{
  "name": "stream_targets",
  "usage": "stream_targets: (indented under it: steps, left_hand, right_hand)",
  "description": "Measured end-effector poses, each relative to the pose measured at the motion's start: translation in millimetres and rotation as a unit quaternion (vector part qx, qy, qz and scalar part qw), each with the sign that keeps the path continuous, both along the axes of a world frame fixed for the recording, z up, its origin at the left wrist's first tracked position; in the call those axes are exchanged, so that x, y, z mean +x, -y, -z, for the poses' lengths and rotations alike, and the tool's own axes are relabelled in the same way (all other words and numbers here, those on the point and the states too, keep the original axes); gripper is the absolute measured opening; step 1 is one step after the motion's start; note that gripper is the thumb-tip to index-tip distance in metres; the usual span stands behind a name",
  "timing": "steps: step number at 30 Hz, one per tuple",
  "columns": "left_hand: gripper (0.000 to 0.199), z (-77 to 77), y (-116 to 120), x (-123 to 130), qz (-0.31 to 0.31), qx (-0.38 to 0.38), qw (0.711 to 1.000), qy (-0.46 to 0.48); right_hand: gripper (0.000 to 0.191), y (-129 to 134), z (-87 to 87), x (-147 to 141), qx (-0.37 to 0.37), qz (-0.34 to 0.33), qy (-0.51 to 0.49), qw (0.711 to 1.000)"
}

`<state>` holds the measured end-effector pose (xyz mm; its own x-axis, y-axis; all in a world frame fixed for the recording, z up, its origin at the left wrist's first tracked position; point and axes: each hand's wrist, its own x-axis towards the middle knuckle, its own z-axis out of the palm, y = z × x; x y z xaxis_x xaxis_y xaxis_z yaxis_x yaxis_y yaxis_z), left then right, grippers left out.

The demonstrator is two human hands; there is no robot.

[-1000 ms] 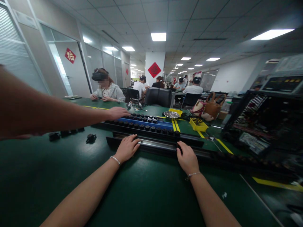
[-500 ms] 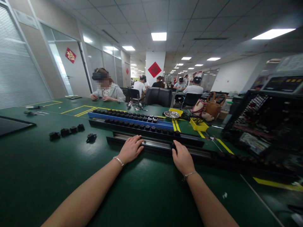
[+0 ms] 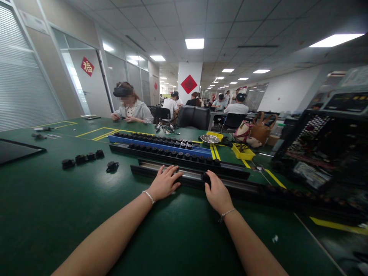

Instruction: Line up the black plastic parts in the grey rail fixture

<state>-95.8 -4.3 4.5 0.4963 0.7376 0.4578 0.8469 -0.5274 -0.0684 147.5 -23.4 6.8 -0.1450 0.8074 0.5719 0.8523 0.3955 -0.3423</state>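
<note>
A long black channel rail [image 3: 189, 179] lies across the green table in front of me. My left hand [image 3: 164, 184] rests on the rail's left part, its fingers spread and holding nothing. Close to its right, my right hand [image 3: 217, 193] has its thumb and fingers around a small black part [image 3: 205, 177] that sits in the channel. The far side of that part is hidden by the fingers. Several similar black parts stand in the rail's dark right end. Loose black parts [image 3: 112, 166] lie on the table to the left.
Beyond the rail lie a blue rail [image 3: 161, 144] and another black rail [image 3: 149, 151], lined with black parts. A metal bowl [image 3: 209, 139] and a yellow bin [image 3: 243, 151] stand behind. An open computer case [image 3: 310, 149] is at right. A person [image 3: 132, 107] sits across the table.
My right hand has slid a little left along the rail with the black part. My left hand has shifted slightly right, its fingers spreading wider.
</note>
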Motion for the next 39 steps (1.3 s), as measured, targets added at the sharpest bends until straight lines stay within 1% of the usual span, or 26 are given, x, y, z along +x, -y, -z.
stream_targets:
  steps: [5,11,16,21,25,34,39]
  left_hand:
    - [0.039,-1.4,1,4,0.011,0.004,1.000,0.002]
    - [0.038,-2.2,1,6,0.015,0.003,1.000,0.006]
    - [0.040,-2.2,3,11,0.030,0.001,1.000,0.008]
    - [0.046,-2.3,6,16,0.031,0.000,1.000,-0.001]
    - [0.047,-3.5,9,19,0.034,0.000,0.999,-0.013]
    - [0.049,-5.7,9,22,0.027,-0.011,0.999,-0.017]
    - [0.052,-5.3,9,23,0.022,-0.011,0.999,-0.020]
  right_hand:
    - [0.043,2,-1.2,-3,0.008,-0.012,0.002,1.000]
    - [0.042,4,-4.7,-5,-0.011,0.038,0.030,0.999]
    - [0.047,5,-4.5,-10,-0.022,0.021,0.064,0.997]
    - [0.052,8,-2.7,-16,-0.025,0.024,0.093,0.995]
    - [0.054,9,-2.1,-17,-0.026,0.027,0.111,0.993]
    - [0.059,10,-1.1,-21,-0.039,0.034,0.139,0.989]
    - [0.060,11,0.5,-24,-0.042,0.026,0.143,0.988]
